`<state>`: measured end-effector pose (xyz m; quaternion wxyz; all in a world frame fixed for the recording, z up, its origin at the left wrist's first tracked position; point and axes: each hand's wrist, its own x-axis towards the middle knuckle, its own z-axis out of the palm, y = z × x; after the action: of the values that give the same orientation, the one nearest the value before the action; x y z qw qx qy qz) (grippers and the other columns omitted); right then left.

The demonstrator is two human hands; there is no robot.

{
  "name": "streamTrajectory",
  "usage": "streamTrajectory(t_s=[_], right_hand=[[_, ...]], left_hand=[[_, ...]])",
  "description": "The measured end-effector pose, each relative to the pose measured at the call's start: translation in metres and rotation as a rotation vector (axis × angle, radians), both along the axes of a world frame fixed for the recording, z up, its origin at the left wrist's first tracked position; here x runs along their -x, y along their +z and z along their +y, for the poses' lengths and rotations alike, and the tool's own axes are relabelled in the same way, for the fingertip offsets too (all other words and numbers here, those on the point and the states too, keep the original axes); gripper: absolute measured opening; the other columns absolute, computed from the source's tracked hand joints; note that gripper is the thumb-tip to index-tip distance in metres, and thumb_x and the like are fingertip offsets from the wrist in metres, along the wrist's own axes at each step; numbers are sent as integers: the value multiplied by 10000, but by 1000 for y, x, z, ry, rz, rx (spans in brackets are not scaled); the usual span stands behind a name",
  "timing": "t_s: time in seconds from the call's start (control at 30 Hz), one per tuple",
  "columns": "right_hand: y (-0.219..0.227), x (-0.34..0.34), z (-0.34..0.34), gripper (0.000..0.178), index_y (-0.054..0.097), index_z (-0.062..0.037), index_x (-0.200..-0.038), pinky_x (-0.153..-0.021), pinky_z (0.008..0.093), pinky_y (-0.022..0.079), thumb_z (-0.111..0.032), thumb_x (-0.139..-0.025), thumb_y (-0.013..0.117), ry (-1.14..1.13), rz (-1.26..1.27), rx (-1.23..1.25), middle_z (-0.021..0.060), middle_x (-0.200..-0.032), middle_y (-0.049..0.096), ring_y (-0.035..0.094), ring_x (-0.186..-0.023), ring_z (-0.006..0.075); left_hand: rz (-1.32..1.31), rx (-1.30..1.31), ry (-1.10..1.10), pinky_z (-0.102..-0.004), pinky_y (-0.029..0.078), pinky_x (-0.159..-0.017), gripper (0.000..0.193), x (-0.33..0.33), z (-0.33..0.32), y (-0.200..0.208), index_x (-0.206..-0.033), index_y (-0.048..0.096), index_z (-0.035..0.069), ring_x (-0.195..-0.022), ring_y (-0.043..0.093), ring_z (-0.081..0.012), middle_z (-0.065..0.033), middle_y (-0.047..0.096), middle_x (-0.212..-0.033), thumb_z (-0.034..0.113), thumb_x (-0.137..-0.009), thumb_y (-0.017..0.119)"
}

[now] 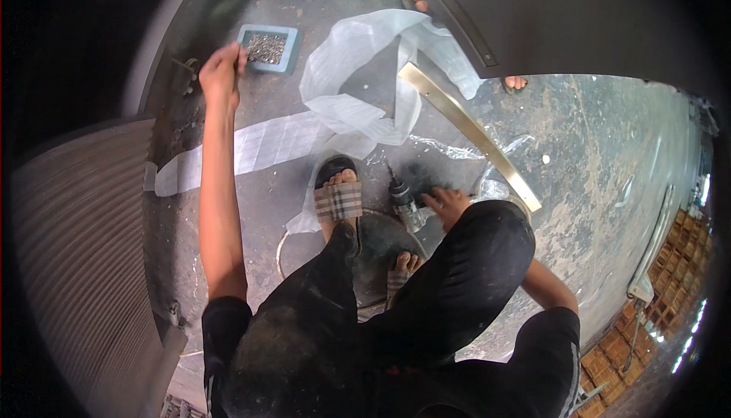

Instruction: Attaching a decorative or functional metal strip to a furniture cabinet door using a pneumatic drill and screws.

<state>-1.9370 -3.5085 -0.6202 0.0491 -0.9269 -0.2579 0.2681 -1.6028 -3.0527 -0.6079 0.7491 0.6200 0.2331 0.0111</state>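
My left hand (220,75) reaches far forward at the left, fingers curled together, beside a blue tray (292,49) filled with small metal screws (266,48). Its fingertips overlap the tray's left edge; whether they touch it, and what they hold, I cannot make out. A power drill (404,205) with a long bit lies on the floor between my feet, its bit pointing forward. Beside the drill, my right hand (451,206) hangs with its fingers apart, partly behind my raised right knee.
A brass-coloured metal strip (472,138) lies slantwise at the right of crumpled white foam sheeting (354,45). A large dark panel (586,18) juts in at the upper right, another person's toes (515,82) showing below it. Ribbed grey material (84,266) stands at the left.
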Motion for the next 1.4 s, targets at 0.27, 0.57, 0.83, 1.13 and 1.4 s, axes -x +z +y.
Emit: streamTrajectory(t_s=[0.27,0.57,0.83,1.13,1.4], right_hand=[[-21,8,23,711,471,-103,-1298,-884,441,439,-102,-635,726,-157,53,-204,89,-1148,553,561,-1008,335],[141,-13,-94,457,596,2,-1194,-853,360,494,-225,-819,725,-798,146,-768,154,-1080,672,658,-972,274],[303,27,-106,442,607,14,-1144,-785,352,511,-194,-790,770,-1222,0,-995,127,-944,688,658,-849,243],[410,27,-4,430,644,-21,-1089,-780,365,535,-149,-705,791,-711,-843,-1074,151,-1008,684,686,-886,299],[411,-7,-13,309,693,-58,-958,-727,385,549,-83,-660,768,-626,-1020,-1005,144,-925,688,685,-816,333]], left_hand=[[347,420,-115,-181,493,-602,214,143,-79,55,-1072,640,-27,-700,574,-61,-13,632,-817,133,-930,637],[-151,-80,51,-195,323,-552,276,146,-25,301,-1083,605,-12,-642,394,-40,35,482,-778,245,-985,580],[-449,-237,-67,-173,373,-492,231,242,-192,470,-901,654,2,-559,501,-50,-11,570,-658,214,-969,594],[-313,540,-634,-198,277,-465,324,204,-344,465,-882,594,11,-487,375,-47,-13,518,-633,313,-994,561],[-479,146,-642,-178,300,-479,333,181,-344,480,-822,614,40,-508,414,-31,1,551,-656,328,-984,577]])
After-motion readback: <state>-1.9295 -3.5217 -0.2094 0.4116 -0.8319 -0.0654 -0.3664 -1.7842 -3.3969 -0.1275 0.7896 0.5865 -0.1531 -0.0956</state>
